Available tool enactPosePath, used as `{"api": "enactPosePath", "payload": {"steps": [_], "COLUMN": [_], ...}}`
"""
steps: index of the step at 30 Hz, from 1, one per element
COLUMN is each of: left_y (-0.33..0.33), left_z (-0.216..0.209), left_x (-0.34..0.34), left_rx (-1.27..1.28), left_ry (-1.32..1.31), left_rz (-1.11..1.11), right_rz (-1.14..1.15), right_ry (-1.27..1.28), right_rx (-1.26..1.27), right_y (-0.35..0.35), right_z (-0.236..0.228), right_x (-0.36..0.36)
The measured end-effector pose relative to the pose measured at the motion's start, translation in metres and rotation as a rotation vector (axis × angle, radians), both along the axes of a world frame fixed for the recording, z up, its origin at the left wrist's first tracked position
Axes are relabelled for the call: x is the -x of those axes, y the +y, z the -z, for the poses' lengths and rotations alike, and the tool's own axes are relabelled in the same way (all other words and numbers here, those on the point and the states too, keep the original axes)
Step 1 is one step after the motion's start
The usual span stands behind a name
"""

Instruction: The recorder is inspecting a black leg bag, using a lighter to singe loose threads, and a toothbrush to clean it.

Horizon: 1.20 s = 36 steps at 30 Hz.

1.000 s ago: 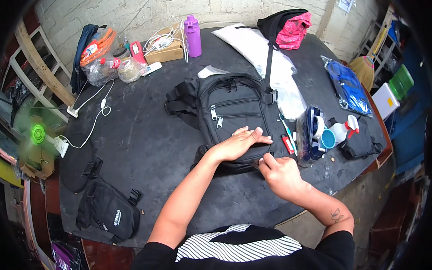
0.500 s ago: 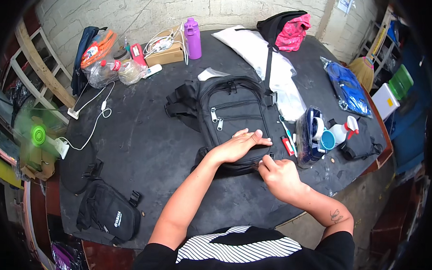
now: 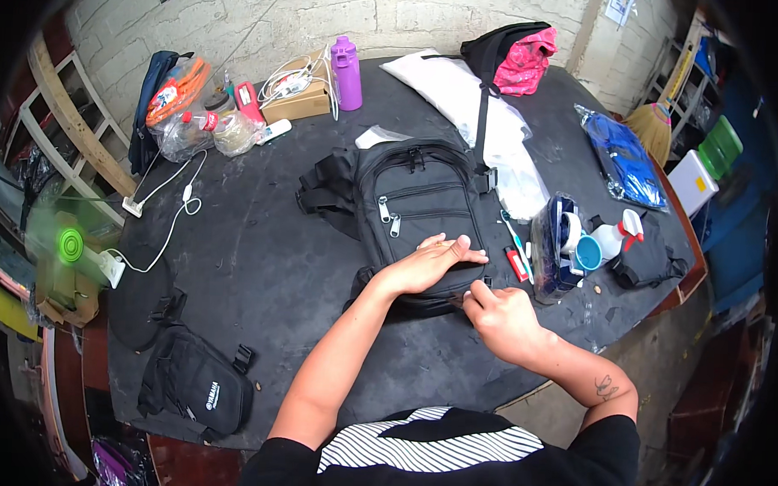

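left hand (image 3: 427, 263) lies flat, fingers stretched out, palm down on the lower front of the backpack (image 3: 416, 210), pressing it to the table (image 3: 260, 264). right hand (image 3: 499, 318) is curled at the backpack's lower right corner, thumb and fingers pinched on something small at the edge, looks like a zipper pull, too small to be sure. backpack lies face up under both hands, top end away from the person. just right of the right hand: toothbrush (image 3: 516, 235), small red item (image 3: 518, 264), clear pouch (image 3: 553, 244) with a blue cup (image 3: 589, 252), spray bottle (image 3: 619, 232). well left of the left hand, near the table edge: small black bag (image 3: 197, 379). far beyond the hands: purple bottle (image 3: 347, 66).
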<state>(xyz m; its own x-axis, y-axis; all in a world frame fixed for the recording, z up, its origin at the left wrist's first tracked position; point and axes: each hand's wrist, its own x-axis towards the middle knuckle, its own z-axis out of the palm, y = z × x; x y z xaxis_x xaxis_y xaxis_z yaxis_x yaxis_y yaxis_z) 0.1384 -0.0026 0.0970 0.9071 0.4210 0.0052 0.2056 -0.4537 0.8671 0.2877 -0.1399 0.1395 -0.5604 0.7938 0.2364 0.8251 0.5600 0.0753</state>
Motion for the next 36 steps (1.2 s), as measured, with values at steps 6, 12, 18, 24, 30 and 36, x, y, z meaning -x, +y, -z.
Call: {"api": "enactPosePath", "payload": {"steps": [6,12,18,24,30,36], "left_y": [0.002,0.002,-0.005,-0.047,-0.118,-0.26], "left_z": [0.006,0.005,0.009,-0.019,0.005,0.091], "left_x": [0.0,-0.006,0.007,0.109,0.314,0.456], "left_rx": [0.008,-0.005,0.126,-0.321,-0.894,0.245], "left_ry": [0.003,0.004,-0.25,-0.727,0.189,1.096], "left_rz": [-0.01,-0.01,-0.163,-0.882,-1.769,-2.215], "right_rz": [-0.002,0.063,0.367,0.703,0.738,0.605], "right_ry": [-0.012,-0.05,0.091,0.345,0.49,0.666], "right_rx": [-0.026,-0.012,-0.073,-0.075,-0.059,-0.122], "right_y": [0.001,0.001,-0.013,-0.025,-0.023,0.016], "right_z": [-0.001,-0.002,-0.031,0.063,0.123,0.078], "right_x": [0.003,-0.002,-0.015,-0.06,-0.065,-0.039]}}
